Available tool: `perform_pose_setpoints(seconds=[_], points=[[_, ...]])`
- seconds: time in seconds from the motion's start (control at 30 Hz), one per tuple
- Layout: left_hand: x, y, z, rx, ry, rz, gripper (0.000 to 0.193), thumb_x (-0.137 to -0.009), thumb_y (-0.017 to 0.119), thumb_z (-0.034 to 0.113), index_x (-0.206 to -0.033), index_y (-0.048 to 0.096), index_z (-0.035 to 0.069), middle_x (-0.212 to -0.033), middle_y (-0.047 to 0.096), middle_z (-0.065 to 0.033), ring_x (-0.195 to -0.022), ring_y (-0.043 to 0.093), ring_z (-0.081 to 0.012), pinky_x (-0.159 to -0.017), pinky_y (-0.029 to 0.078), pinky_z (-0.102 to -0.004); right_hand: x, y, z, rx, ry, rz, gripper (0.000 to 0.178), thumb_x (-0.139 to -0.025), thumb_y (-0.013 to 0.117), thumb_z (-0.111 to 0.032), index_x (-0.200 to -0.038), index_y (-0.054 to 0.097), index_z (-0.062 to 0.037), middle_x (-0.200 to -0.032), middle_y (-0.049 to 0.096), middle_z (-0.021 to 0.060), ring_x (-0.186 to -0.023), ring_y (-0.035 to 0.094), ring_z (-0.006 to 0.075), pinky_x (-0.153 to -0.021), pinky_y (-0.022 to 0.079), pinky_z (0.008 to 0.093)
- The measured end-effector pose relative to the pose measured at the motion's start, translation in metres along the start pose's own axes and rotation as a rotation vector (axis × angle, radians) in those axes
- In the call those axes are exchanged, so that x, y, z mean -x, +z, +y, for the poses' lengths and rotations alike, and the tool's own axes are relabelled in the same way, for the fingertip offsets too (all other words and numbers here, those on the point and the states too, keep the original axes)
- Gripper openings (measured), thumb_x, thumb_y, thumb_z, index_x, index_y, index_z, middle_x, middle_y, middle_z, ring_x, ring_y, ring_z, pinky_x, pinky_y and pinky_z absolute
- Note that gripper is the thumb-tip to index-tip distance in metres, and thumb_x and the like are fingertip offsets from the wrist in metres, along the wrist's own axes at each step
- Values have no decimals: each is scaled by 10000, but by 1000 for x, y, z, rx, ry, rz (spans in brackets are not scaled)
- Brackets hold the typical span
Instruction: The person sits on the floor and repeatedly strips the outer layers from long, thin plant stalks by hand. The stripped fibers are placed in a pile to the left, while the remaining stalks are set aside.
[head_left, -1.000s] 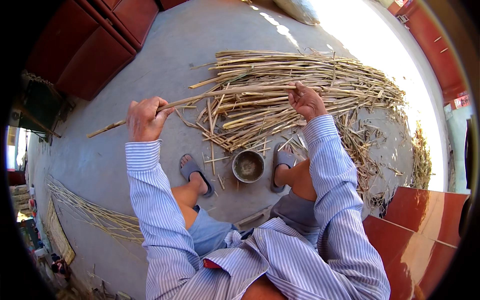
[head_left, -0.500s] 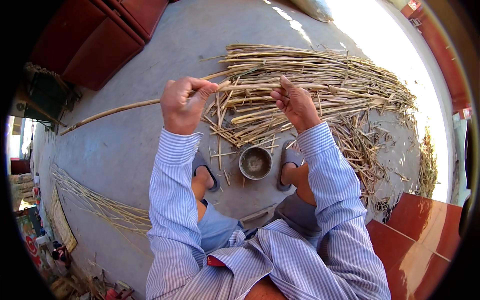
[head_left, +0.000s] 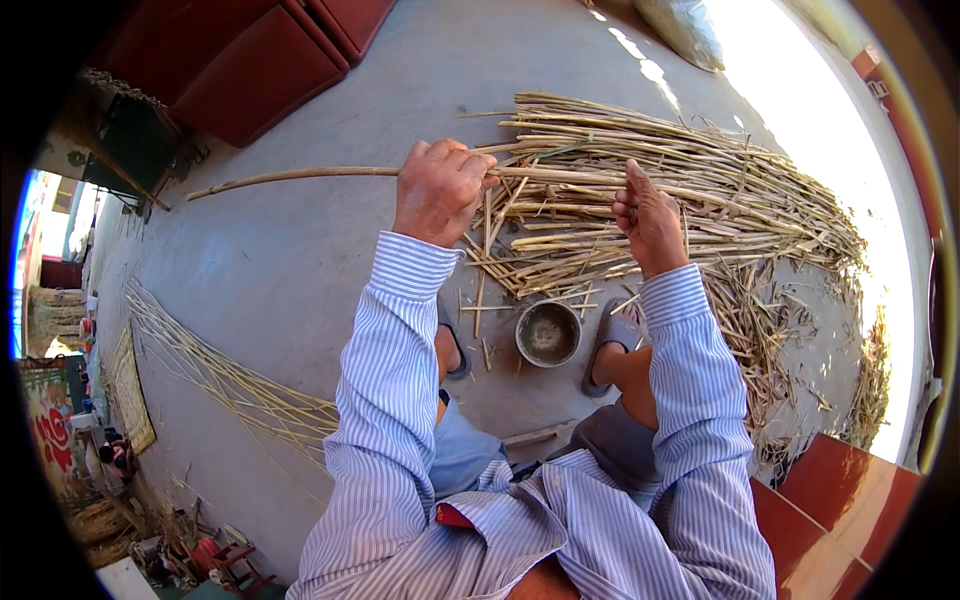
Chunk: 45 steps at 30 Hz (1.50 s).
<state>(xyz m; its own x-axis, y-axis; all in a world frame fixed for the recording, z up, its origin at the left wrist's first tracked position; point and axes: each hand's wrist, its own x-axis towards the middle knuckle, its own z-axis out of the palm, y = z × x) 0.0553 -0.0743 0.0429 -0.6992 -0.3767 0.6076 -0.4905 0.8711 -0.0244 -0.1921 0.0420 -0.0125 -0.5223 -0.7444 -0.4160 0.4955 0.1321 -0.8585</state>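
Observation:
My left hand (head_left: 440,192) is closed around a long dry stalk (head_left: 300,173), its back turned up. One end of the stalk reaches far out to the left, slightly bent. Toward the right it crosses to my right hand (head_left: 652,215), where the raised forefinger and thumb pinch it and the other fingers curl in. The stalk's far right part blends into a large pile of similar dry stalks (head_left: 680,160) lying on the floor beyond my hands, so its right end cannot be made out.
A round bowl (head_left: 548,333) stands between my feet. Thin pale strips (head_left: 220,380) lie on the floor at left. Loose leaf scraps (head_left: 750,340) lie right of the bowl. A red sofa (head_left: 260,75) is at far left, a sack (head_left: 685,30) at the back, red tiles (head_left: 840,510) at lower right.
My left hand has rolled over so its back shows, and it is closer to the right hand. The stalk's left end has risen. The whole scene has shifted right in the picture.

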Motion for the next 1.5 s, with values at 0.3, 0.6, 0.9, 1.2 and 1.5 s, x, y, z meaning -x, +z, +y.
perform_pose_setpoints(seconds=[0.3, 0.6, 0.9, 1.2, 1.5], points=[[-3, -21, -6, 587, -540, 339, 175, -818, 753, 160, -866, 663, 18, -754, 693, -53, -677, 621, -101, -577, 458, -228, -13, 1, 3, -13, 41, -1, 318, -825, 739, -394, -825, 606, -105, -690, 603, 9, -586, 582, 105, -479, 425, 224], [0, -34, -33, -54, -413, 404, 326, -840, 693, 342, -893, 673, 21, -785, 672, -66, -785, 618, -206, -674, 434, -358, -13, 1, 10, -61, 123, -32, 289, -858, 719, -328, -937, 613, -71, -822, 674, 63, -704, 668, 142, -530, 504, 213], [-12, 18, 25, 64, 15, 44, 331, -787, 680, 349, -958, 679, 66, -861, 674, -29, -916, 593, -191, -780, 384, -364, -14, 9, 21, -117, 155, -151, 283, -881, 685, -339, -945, 590, -80, -880, 661, 64, -794, 667, 148, -575, 529, 217], [-17, -20, -1, 35, -123, 13, 129, -728, 750, 202, -799, 684, 116, -775, 652, -13, -780, 586, -184, -754, 389, -351, -31, -22, -2, -329, 66, 12, 177, -953, 585, -204, -988, 589, -31, -916, 663, 94, -831, 663, 189, -611, 539, 249], [-22, -32, 9, -50, -100, 10, 488, -660, 784, 212, -1115, 642, 107, -1019, 663, -33, -1041, 563, -213, -844, 382, -382, -23, -34, -2, -213, 80, 14, 227, -917, 647, -286, -930, 603, -64, -821, 662, 64, -739, 661, 168, -581, 504, 240]])
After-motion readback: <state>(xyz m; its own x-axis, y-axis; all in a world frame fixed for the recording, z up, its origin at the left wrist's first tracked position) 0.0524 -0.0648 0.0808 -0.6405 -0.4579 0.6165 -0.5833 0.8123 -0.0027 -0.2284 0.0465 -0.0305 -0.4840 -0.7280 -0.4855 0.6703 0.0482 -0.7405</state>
